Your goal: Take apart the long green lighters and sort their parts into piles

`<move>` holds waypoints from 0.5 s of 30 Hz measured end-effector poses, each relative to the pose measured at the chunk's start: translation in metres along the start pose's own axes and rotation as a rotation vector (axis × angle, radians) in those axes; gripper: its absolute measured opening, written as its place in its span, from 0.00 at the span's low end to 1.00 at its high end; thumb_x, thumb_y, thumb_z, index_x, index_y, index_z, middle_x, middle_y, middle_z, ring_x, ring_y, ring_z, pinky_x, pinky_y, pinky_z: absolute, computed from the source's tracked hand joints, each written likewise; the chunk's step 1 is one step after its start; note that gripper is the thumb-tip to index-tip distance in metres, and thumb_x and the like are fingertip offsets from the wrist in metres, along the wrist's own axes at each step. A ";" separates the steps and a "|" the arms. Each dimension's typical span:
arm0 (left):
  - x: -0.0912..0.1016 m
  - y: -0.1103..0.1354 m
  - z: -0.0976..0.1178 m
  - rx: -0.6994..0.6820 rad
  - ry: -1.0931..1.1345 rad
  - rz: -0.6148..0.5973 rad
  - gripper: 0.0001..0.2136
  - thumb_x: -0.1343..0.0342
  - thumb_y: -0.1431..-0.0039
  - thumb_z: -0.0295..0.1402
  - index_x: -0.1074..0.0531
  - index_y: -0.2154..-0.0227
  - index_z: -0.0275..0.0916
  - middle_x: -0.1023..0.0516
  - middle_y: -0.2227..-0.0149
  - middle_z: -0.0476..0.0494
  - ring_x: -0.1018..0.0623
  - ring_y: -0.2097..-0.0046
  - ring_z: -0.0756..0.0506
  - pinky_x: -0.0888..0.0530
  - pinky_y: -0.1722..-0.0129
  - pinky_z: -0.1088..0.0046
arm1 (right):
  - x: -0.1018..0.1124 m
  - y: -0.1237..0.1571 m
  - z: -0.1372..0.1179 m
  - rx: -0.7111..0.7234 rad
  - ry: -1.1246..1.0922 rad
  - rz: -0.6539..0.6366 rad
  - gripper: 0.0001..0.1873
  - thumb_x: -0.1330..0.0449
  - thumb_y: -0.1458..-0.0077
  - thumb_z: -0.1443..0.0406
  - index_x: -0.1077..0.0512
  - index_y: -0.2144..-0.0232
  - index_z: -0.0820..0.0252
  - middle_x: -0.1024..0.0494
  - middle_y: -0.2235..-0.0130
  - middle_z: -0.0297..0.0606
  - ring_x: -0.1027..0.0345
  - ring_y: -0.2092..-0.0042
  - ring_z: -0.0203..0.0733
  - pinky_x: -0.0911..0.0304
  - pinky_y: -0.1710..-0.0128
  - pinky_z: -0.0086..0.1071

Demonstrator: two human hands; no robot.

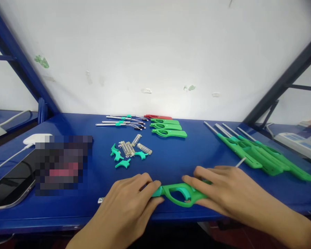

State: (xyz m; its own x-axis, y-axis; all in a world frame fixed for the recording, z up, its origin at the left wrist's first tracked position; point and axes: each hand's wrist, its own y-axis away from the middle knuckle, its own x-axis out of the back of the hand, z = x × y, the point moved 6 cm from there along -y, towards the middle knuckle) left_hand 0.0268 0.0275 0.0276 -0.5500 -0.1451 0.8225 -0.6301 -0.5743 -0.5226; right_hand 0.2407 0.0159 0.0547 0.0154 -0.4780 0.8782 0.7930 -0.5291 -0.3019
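Observation:
Near the front edge of the blue table, both hands hold a green utility lighter [181, 204] crosswise. My left hand [131, 199] is closed round its nozzle end, where a teal collar shows between thumb and fingers; a metal tip pokes out left of the hand. My right hand [223, 188] grips the green handle, its fingers covering most of it. A teal trigger [184, 193] sits inside the lighter's finger loop. A thin whitish rod [240, 162] sticks up behind my right hand; whether the hand holds it I cannot tell.
Teal triggers [123, 163] and clear fuel tanks [137, 140] lie mid-table. Behind them are metal nozzles with wires [114, 123], green handle shells [169, 133] and a red shell [158, 117]. Several green lighters [264, 155] lie right. A tablet [12, 180] and white charger [37, 139] lie left.

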 end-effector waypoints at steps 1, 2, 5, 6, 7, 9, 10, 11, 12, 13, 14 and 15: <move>-0.001 0.000 -0.002 0.010 0.022 -0.019 0.11 0.52 0.18 0.36 0.27 0.45 0.43 0.18 0.56 0.44 0.16 0.58 0.41 0.21 0.61 0.63 | -0.003 0.000 0.000 -0.013 -0.014 -0.001 0.26 0.62 0.19 0.51 0.28 0.46 0.56 0.20 0.63 0.34 0.24 0.75 0.42 0.33 0.74 0.39; -0.001 0.000 -0.003 0.016 0.039 -0.038 0.11 0.51 0.18 0.35 0.26 0.44 0.42 0.18 0.55 0.44 0.17 0.56 0.40 0.20 0.56 0.61 | -0.005 0.000 0.000 -0.021 -0.026 0.002 0.27 0.61 0.20 0.49 0.28 0.46 0.55 0.20 0.63 0.34 0.24 0.76 0.42 0.33 0.74 0.39; -0.003 -0.002 -0.006 -0.004 0.074 -0.075 0.12 0.53 0.18 0.31 0.25 0.46 0.40 0.19 0.56 0.43 0.20 0.55 0.39 0.20 0.53 0.59 | -0.010 0.000 0.000 -0.034 -0.067 -0.006 0.28 0.59 0.22 0.46 0.27 0.47 0.55 0.20 0.63 0.34 0.25 0.76 0.42 0.33 0.75 0.38; -0.004 -0.002 -0.007 -0.011 0.084 -0.073 0.12 0.53 0.18 0.30 0.24 0.47 0.40 0.20 0.56 0.43 0.20 0.56 0.40 0.20 0.54 0.59 | -0.011 0.001 0.000 -0.040 -0.081 -0.015 0.28 0.59 0.22 0.46 0.27 0.47 0.55 0.20 0.62 0.34 0.24 0.76 0.42 0.33 0.75 0.38; -0.004 -0.003 -0.009 -0.012 0.098 -0.068 0.11 0.53 0.18 0.30 0.24 0.48 0.40 0.20 0.56 0.43 0.21 0.57 0.40 0.21 0.56 0.61 | -0.012 0.001 0.000 -0.048 -0.091 -0.025 0.29 0.59 0.22 0.46 0.27 0.47 0.55 0.20 0.61 0.35 0.24 0.76 0.42 0.33 0.75 0.38; -0.004 -0.003 -0.012 -0.002 0.125 -0.042 0.09 0.50 0.19 0.31 0.24 0.48 0.41 0.20 0.56 0.43 0.22 0.57 0.41 0.22 0.58 0.63 | -0.014 0.002 0.001 -0.066 -0.111 -0.040 0.29 0.60 0.22 0.45 0.26 0.47 0.55 0.19 0.60 0.35 0.24 0.76 0.42 0.33 0.76 0.38; -0.004 -0.003 -0.013 0.007 0.137 -0.031 0.09 0.49 0.19 0.31 0.24 0.48 0.42 0.20 0.55 0.44 0.22 0.57 0.41 0.22 0.57 0.63 | -0.015 0.003 0.001 -0.073 -0.120 -0.045 0.30 0.60 0.22 0.45 0.26 0.47 0.55 0.19 0.60 0.35 0.23 0.76 0.42 0.33 0.75 0.37; -0.003 -0.003 -0.013 0.019 0.150 -0.025 0.08 0.48 0.20 0.31 0.23 0.48 0.42 0.20 0.55 0.44 0.21 0.57 0.42 0.22 0.57 0.64 | -0.016 0.003 0.001 -0.081 -0.129 -0.050 0.29 0.59 0.22 0.45 0.26 0.47 0.55 0.20 0.60 0.35 0.23 0.75 0.42 0.33 0.75 0.37; -0.002 -0.003 -0.014 0.036 0.165 -0.025 0.08 0.47 0.20 0.30 0.23 0.48 0.43 0.20 0.55 0.45 0.21 0.57 0.42 0.22 0.57 0.65 | -0.016 0.004 0.001 -0.089 -0.139 -0.056 0.29 0.58 0.22 0.45 0.26 0.47 0.55 0.20 0.60 0.35 0.23 0.75 0.41 0.33 0.75 0.36; -0.002 -0.003 -0.014 0.057 0.185 -0.033 0.08 0.46 0.21 0.30 0.22 0.48 0.43 0.20 0.55 0.45 0.21 0.56 0.43 0.23 0.56 0.66 | -0.017 0.004 0.001 -0.096 -0.151 -0.065 0.29 0.58 0.22 0.45 0.26 0.47 0.55 0.20 0.60 0.35 0.23 0.75 0.41 0.33 0.74 0.36; -0.002 -0.003 -0.014 0.078 0.205 -0.042 0.08 0.46 0.21 0.29 0.22 0.49 0.43 0.20 0.55 0.46 0.20 0.56 0.43 0.23 0.55 0.66 | -0.017 0.004 0.000 -0.104 -0.163 -0.073 0.28 0.57 0.22 0.45 0.26 0.47 0.55 0.20 0.60 0.35 0.23 0.74 0.40 0.33 0.74 0.36; -0.002 -0.003 -0.014 0.101 0.229 -0.056 0.08 0.45 0.22 0.29 0.21 0.49 0.44 0.20 0.55 0.46 0.20 0.55 0.43 0.23 0.55 0.67 | -0.018 0.005 0.000 -0.110 -0.177 -0.080 0.28 0.56 0.22 0.45 0.26 0.47 0.56 0.20 0.60 0.35 0.23 0.74 0.40 0.33 0.74 0.36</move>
State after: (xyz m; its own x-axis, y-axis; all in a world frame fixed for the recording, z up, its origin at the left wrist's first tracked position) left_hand 0.0218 0.0412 0.0247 -0.6329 0.0682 0.7712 -0.6110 -0.6558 -0.4434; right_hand 0.2439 0.0217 0.0376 0.0695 -0.3065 0.9493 0.7247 -0.6385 -0.2592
